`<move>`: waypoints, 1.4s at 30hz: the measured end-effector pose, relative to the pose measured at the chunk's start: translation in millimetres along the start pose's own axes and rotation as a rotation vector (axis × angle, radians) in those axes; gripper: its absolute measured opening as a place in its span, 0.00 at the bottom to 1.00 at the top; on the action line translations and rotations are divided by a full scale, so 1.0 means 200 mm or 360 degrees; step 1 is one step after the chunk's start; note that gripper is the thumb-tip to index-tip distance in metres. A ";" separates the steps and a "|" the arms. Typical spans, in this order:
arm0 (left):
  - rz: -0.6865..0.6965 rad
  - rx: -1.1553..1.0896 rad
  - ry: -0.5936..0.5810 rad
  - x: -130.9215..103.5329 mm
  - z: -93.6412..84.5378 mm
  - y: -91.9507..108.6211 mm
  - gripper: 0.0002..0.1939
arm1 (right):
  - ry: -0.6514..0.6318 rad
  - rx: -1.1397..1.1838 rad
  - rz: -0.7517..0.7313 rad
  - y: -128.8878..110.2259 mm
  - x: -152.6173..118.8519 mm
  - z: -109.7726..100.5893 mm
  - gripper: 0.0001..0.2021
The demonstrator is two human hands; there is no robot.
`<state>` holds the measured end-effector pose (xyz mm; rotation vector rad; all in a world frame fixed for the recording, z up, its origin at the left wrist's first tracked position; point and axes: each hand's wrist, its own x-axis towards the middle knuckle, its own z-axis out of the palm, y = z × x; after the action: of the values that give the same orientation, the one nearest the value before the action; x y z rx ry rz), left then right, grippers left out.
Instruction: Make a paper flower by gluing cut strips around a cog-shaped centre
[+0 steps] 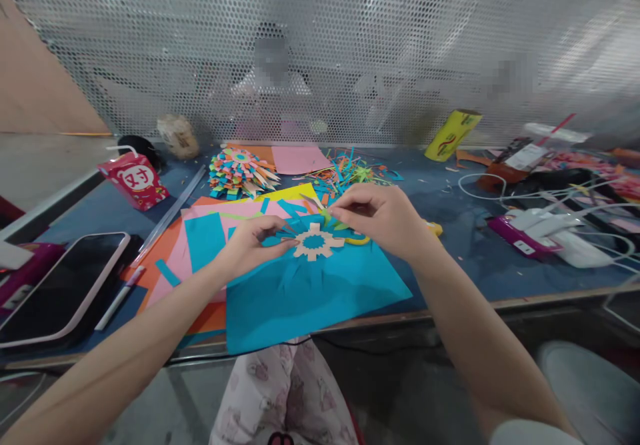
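Peach notched paper ring (pixel 313 254) was over blue sheet (pixel 320 302); contact between them unclear. Left hand (pixel 255 242): grip pinched closed on ring's left edge. Right hand (pixel 383 215) just beyond ring, rightward; fingertips close by green paper (pixel 327 217), whether gripping it could not be told. Pink sheet (pixel 165 285) lay left of ring, on bench (pixel 465 265). Layered multicoloured bloom (pixel 240 173) stood beyond ring, leftward; tangled paper strips (pixel 343 173) beyond, slightly rightward. Phone (pixel 65 292) well left of ring.

Left forearm (pixel 150 328), right forearm (pixel 475 325) converging; left grip (pixel 255 242) pinching, right grip (pixel 379 215) (slightly higher) pinching too.
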<state>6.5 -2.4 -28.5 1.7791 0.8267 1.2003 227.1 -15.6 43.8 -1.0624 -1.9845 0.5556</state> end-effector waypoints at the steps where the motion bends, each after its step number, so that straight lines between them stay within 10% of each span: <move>1: -0.0007 0.0002 0.0001 0.00 0.00 0.00 0.07 | 0.0015 -0.0017 -0.0006 0.00 0.00 0.00 0.06; 42: -0.0075 0.0109 -0.0051 -0.01 0.01 -0.01 0.07 | 0.0119 -0.0245 -0.0096 0.00 0.01 0.03 0.05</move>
<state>7.2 -4.2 -30.6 1.8194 0.8958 1.1221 221.0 -14.3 41.7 -1.0958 -2.0112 0.3304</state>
